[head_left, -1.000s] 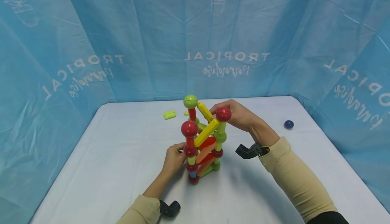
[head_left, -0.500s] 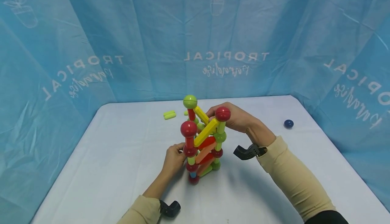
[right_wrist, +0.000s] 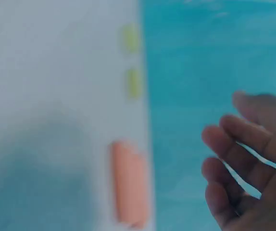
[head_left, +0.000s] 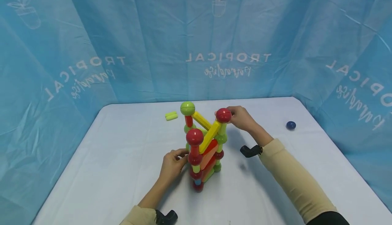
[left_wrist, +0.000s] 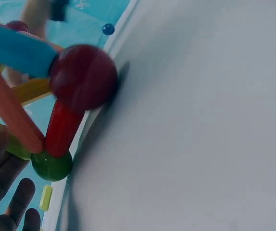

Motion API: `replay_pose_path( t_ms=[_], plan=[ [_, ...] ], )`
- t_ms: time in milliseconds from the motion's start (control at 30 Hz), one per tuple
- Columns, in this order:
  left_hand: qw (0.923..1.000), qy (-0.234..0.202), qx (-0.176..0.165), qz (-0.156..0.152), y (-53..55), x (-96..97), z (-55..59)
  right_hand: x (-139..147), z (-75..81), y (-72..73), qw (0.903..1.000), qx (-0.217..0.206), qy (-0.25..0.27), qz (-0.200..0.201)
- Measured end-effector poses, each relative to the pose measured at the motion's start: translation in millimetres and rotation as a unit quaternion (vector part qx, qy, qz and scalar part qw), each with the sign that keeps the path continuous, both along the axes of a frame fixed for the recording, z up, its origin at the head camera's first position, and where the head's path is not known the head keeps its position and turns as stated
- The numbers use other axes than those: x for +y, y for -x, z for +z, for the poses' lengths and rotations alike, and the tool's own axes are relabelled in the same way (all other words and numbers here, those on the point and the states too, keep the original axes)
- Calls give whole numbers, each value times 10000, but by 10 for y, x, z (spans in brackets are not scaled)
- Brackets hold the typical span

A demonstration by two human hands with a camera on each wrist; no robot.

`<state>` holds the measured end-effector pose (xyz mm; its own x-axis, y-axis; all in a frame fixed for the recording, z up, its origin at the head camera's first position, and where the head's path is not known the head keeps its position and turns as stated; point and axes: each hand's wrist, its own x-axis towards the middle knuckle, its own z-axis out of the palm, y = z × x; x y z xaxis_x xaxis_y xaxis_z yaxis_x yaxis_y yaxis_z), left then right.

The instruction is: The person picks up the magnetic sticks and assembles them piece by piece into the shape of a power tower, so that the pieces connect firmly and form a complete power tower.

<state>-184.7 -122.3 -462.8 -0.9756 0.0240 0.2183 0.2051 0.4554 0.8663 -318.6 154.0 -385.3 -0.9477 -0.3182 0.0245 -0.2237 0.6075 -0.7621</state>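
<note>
Head view: a ball-and-rod tower (head_left: 209, 157) is standing on the white table (head_left: 122, 140).
Long axis: the tower is rising upright, a green ball (head_left: 187, 108) and two red balls (head_left: 194, 137) topping its columns.
Yellow bars (head_left: 210, 137): both are slanting across the tower's top, the near one hiding the far one's lower end.
Left hand (head_left: 172, 166): thumb and fingers are pinching the tower's left side.
Right hand (head_left: 242, 118): its fingers are bending loosely, gripping nothing, beside the tower's top right; the red ball there is partly hiding them.
Yellow-green rods (head_left: 171, 116): lying beyond the tower, to its left.
Blue ball (head_left: 291, 125): resting right of the tower, well apart.
Orange rods (right_wrist: 129, 185): lying side by side, blurred, showing loose only in the right wrist view; their place relative to the tower is staying unclear.
Left wrist view: the frame's left edge is cutting off the tower.
</note>
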Motion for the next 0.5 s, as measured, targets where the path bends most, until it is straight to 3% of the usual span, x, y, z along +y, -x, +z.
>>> replay_pose_path(
  t_ms=[67,233,500],
  plan=[
    [10000,40,50,38,-86,-62,-3,26,-167,72,9964,384,-741,-138],
    [10000,29,-22,48,-312,-200,1,36,-401,163,9780,1032,-1799,-231],
    [9994,-110,-332,19,-687,-230,17,40,-645,241,9461,1386,-2909,-315]
  ],
)
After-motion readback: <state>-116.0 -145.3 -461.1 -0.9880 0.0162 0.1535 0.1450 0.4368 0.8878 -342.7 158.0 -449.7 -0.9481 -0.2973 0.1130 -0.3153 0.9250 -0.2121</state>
